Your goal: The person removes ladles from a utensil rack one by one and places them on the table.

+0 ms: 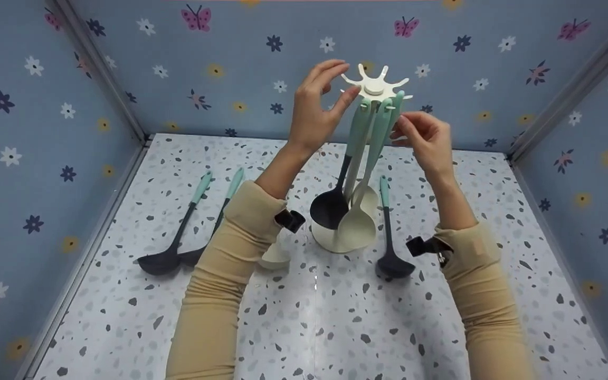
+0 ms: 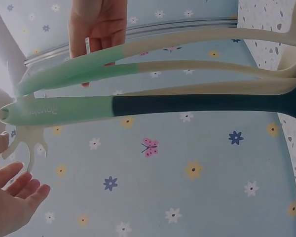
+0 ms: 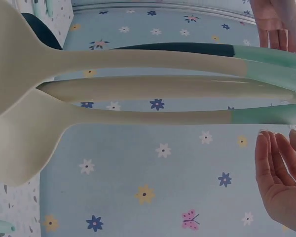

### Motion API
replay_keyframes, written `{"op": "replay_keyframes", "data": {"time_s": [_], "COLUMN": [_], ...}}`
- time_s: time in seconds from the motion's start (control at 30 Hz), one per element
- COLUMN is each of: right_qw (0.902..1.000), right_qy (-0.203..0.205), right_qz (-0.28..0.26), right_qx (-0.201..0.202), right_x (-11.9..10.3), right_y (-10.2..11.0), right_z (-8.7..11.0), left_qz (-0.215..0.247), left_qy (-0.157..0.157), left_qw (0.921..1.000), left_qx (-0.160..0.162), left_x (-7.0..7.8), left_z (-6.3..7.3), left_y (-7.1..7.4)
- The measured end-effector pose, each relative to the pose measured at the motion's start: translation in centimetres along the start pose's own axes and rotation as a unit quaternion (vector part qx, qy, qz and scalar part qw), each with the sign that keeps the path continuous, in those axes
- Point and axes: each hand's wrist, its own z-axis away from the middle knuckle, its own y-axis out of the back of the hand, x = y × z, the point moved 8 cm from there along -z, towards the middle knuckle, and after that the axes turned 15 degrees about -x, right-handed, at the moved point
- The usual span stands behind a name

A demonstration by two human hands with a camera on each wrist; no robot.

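Note:
A white rotating utensil rack (image 1: pixel 373 87) with several prongs stands on a round base. A black ladle-like utensil (image 1: pixel 329 209) and a cream one (image 1: pixel 357 228) hang from it by mint handles. Another cream utensil (image 1: pixel 369 199) hangs behind, partly hidden. My left hand (image 1: pixel 317 103) is at the rack's left side, fingers spread and thumb by a prong; whether it touches cannot be told. On the right, my right hand (image 1: pixel 430 142) is beside the rearmost mint handle (image 3: pixel 271 114), its fingers loosely bent. In the right wrist view a small gap separates them.
Left on the speckled table (image 1: pixel 314 327) lie a black ladle (image 1: pixel 160 262) and another black utensil (image 1: pixel 192 256), partly under my left sleeve. A cream utensil (image 1: pixel 275 257) shows beside that sleeve. To the right lies a black ladle (image 1: pixel 395 266). Patterned walls (image 1: pixel 262 68) enclose the table.

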Motion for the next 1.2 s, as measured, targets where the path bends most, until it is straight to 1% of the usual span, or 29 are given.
{"op": "replay_keyframes", "data": {"time_s": [0.07, 0.13, 0.2, 0.27, 0.33, 0.43, 0.53, 0.6, 0.7, 0.73, 0.77, 0.97, 1.2], "right_qw": [1.0, 0.9998, 0.9998, 0.9997, 0.9995, 0.9992, 0.9988, 0.9982, 0.9967, 0.9961, 0.9956, 0.9949, 0.9933], "right_qy": [0.001, 0.002, -0.002, -0.007, -0.013, -0.019, -0.017, -0.017, -0.028, -0.032, -0.033, -0.036, -0.051], "right_qz": [-0.009, -0.014, -0.013, -0.008, -0.004, 0.009, 0.028, 0.044, 0.068, 0.075, 0.08, 0.084, 0.094], "right_qx": [-0.005, -0.011, -0.018, -0.024, -0.027, -0.034, -0.037, -0.038, -0.034, -0.034, -0.035, -0.042, -0.045], "right_x": [0.4, 0.8, 1.3, 1.8, 2.3, 2.8, 2.5, 2.2, 2.3, 2.5, 2.7, 4.2, 5.4], "right_y": [-0.2, -0.4, -0.6, -0.8, -0.9, -1.3, -1.9, -2.3, -2.8, -3.0, -3.1, -3.7, -4.1], "right_z": [0.5, 1.0, 1.6, 2.0, 2.5, 3.1, 3.7, 4.0, 4.4, 4.5, 4.6, 5.0, 5.1], "left_qz": [0.014, 0.029, 0.041, 0.048, 0.049, 0.045, 0.036, 0.033, 0.038, 0.041, 0.044, 0.056, 0.071], "left_qy": [0.017, 0.033, 0.043, 0.048, 0.051, 0.048, 0.04, 0.038, 0.039, 0.042, 0.045, 0.046, 0.047], "left_qw": [0.9993, 0.9975, 0.9957, 0.9947, 0.9945, 0.995, 0.9957, 0.996, 0.9962, 0.9961, 0.9959, 0.9957, 0.9949], "left_qx": [-0.03, -0.055, -0.071, -0.077, -0.077, -0.075, -0.075, -0.074, -0.068, -0.066, -0.064, -0.057, -0.053], "left_x": [-0.1, 0.2, 0.8, 1.4, 1.5, 0.6, -0.5, -0.9, -1.0, -0.9, -0.5, 2.4, 2.5], "left_z": [-0.3, -0.3, -0.3, -0.2, -0.1, -0.3, -0.6, -0.7, -0.7, -0.7, -0.6, 0.0, 0.0], "left_y": [-0.3, -0.5, -0.6, -0.5, -0.5, -0.8, -1.2, -1.4, -1.5, -1.5, -1.3, -0.5, -0.4]}}
